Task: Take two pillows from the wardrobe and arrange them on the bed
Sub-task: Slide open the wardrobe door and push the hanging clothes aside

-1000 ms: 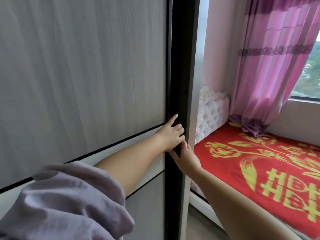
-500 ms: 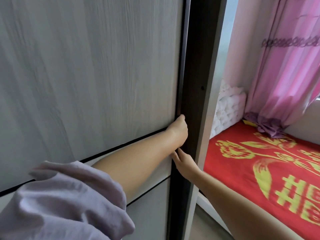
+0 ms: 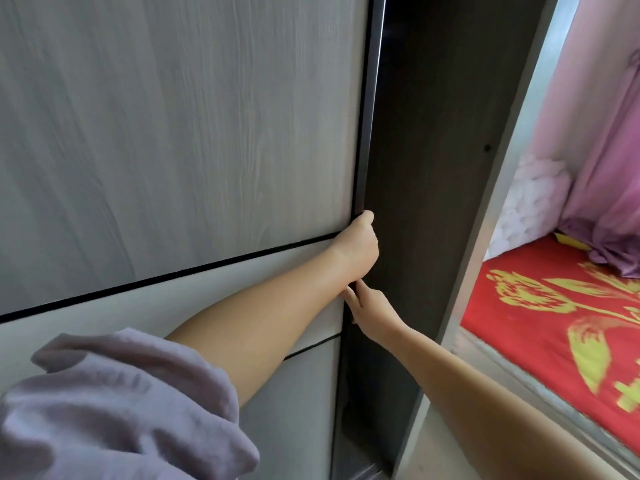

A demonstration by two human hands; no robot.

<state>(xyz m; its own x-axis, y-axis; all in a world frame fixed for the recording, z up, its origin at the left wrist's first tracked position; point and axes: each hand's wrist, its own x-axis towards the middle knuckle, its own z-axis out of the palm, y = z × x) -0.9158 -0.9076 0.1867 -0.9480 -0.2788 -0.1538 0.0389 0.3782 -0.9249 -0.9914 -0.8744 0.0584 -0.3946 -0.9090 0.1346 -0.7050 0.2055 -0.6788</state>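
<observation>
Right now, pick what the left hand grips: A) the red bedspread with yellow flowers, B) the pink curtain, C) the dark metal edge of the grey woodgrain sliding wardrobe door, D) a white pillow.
C: the left hand has its fingers curled round the dark edge of the grey woodgrain sliding wardrobe door.

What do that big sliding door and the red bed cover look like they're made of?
The wardrobe door looks like a grey wood-grain laminate board with a matt finish: streaky printed grain, edged by a dark strip, likely metal. The red bed cover looks like woven fabric, soft and matt, with a yellow floral pattern; the weave itself is too blurred to tell.
</observation>
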